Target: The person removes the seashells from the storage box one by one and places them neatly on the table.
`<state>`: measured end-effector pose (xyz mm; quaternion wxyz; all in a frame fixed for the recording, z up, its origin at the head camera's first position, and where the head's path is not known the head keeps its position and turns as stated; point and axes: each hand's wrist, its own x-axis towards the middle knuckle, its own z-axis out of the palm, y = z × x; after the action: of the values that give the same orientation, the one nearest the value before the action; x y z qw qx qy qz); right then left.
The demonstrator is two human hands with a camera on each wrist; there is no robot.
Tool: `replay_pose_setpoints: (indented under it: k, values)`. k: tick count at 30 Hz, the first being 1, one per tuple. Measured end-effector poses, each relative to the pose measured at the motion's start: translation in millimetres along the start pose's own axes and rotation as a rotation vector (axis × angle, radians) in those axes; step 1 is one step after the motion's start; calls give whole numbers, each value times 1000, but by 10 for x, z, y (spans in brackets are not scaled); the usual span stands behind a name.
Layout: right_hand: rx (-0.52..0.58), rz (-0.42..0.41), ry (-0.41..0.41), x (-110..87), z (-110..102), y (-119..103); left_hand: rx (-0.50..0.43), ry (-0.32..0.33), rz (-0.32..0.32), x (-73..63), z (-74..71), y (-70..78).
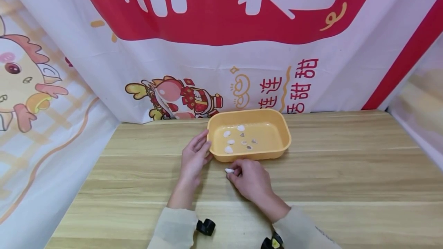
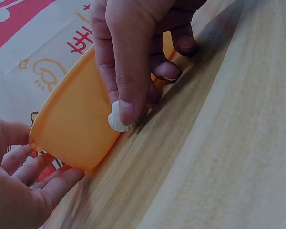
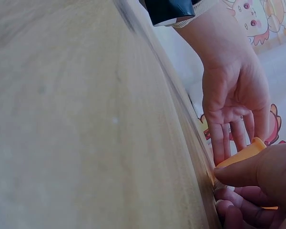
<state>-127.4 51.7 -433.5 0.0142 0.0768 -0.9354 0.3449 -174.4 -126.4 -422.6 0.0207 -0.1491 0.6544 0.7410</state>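
Observation:
A yellow-orange plastic basin (image 1: 249,157) stands on the table, with several white seashells (image 1: 228,149) and a few small greyish pieces (image 1: 254,141) lying on its bottom. My left hand (image 1: 194,159) rests against the basin's left end, its fingers fairly straight along the outer wall, as the right wrist view also shows. In front of the basin, my right hand (image 1: 252,179) pinches a white ribbed seashell (image 2: 117,119) between thumb and fingers. That shell is low, close over the tabletop and outside the basin wall.
The wood-grain table (image 1: 346,172) extends to both sides of the basin. Behind it hangs a printed red and white cloth (image 1: 194,53), close to the basin's far rim. Patterned cloth (image 1: 52,126) also hangs at the left. Black straps (image 1: 206,226) sit at both sleeve cuffs.

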Motion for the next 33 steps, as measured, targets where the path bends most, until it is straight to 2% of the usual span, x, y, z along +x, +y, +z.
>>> replay_pose_setpoints:
  k: [6,15,33]
  values:
    - [35,2,-38,-20,-15,17,2,8,-17,-13,10,10]
    - [83,-20,-57,-41,-55,36,5,-5,-9,-8,5,2]
    - [74,-33,-53,-37,-67,45,12,-7,-8,-1,-1,6]
